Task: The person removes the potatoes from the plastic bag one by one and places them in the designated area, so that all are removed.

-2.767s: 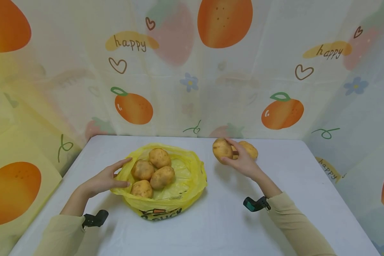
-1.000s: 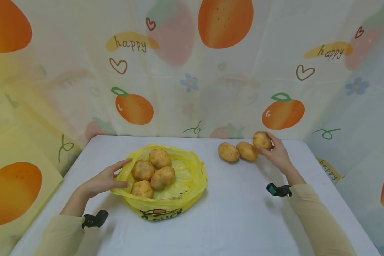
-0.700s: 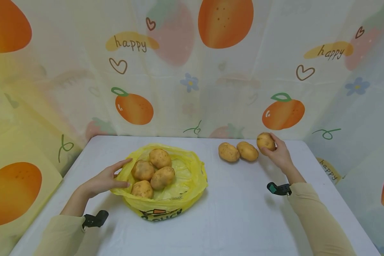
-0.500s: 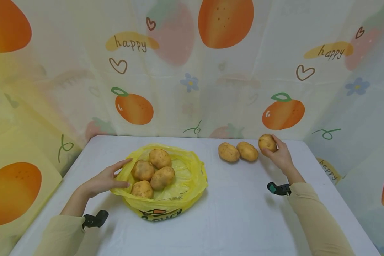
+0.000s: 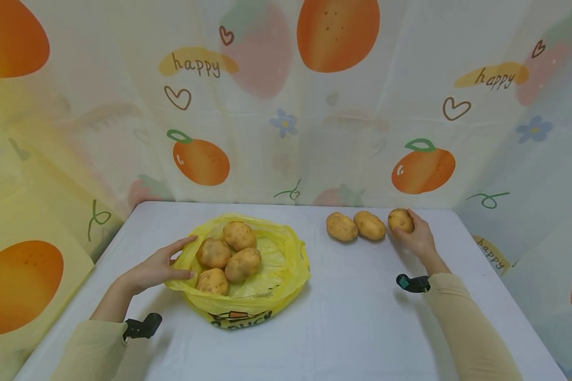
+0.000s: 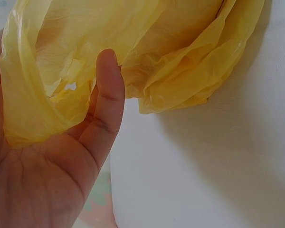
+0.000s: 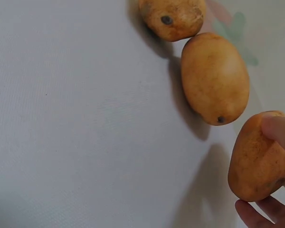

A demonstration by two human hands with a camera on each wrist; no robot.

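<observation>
Here's the yellow plastic bag (image 5: 293, 264), mouth wide, sides slumped low, dark print across its front, and the left hand (image 5: 154, 267) is at its left rim, thumb and fingers spread. Inside, four tan potatoes (image 5: 242, 264) bunch against that left side, bare yellow film to their right! Over to the right, a rounded potato (image 5: 399, 218) sits in the grip of the right hand (image 5: 420, 239); whether it touches the table (image 5: 343, 317) is hard to tell. Just beside it, two oval potatoes (image 5: 341, 227) lie touching near the table's far edge, each showing a dark spot.
</observation>
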